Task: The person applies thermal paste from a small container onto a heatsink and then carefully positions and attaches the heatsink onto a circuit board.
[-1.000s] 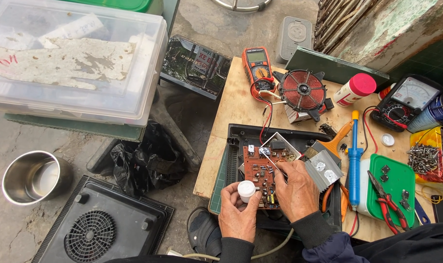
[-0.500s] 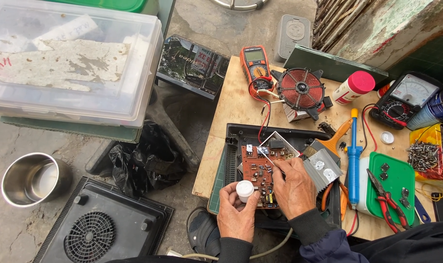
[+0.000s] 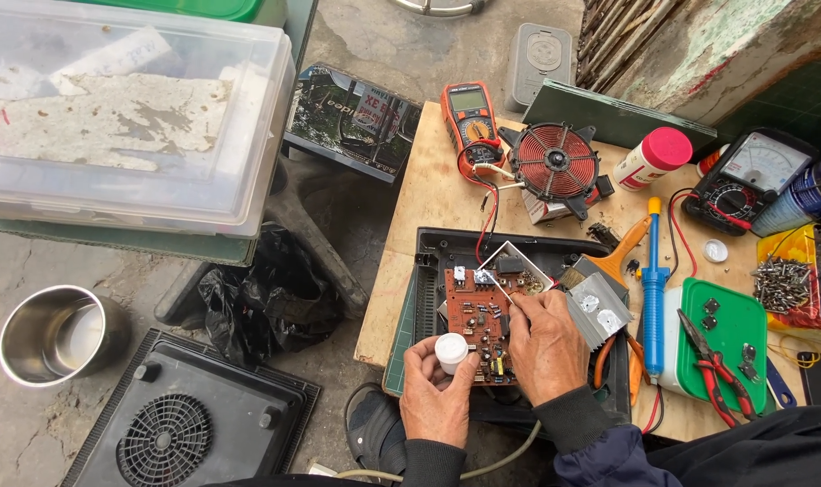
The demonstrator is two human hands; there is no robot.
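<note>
On the ground at the far left stands one steel pot (image 3: 59, 332), and just right of it lies one black back cover with a round fan grille (image 3: 189, 422), set aside, it seems, so the inside of the appliance is open to work on. Above them sits one clear plastic box (image 3: 126, 117) with a lid, and a crumpled black bag (image 3: 266, 293) lies between it and the worktop (image 3: 419, 234).

At the worktop's near edge, the left hand (image 3: 438, 397) is closed around one small white bottle (image 3: 451, 348), held upright close to the work, likely so its contents stay within reach. The brown circuit board (image 3: 478, 316) lies flat in the open black case (image 3: 428, 280), which keeps it steady. The right hand (image 3: 541, 347) pinches a thin metal probe (image 3: 499, 287), its tip touching the board's upper part; the fingers are clenched tight on it for fine control.

Further back lie one orange meter (image 3: 469, 122) and one red copper coil (image 3: 555, 162), joined to the board by wires. To the right I count one white jar with a pink cap (image 3: 652, 158), one blue suction pump (image 3: 654, 280), one dial meter (image 3: 744, 176), one green tray (image 3: 731, 338) with one pair of red-handled pliers (image 3: 713, 370) on it, and a heap of screws (image 3: 780, 284), too many to count.
</note>
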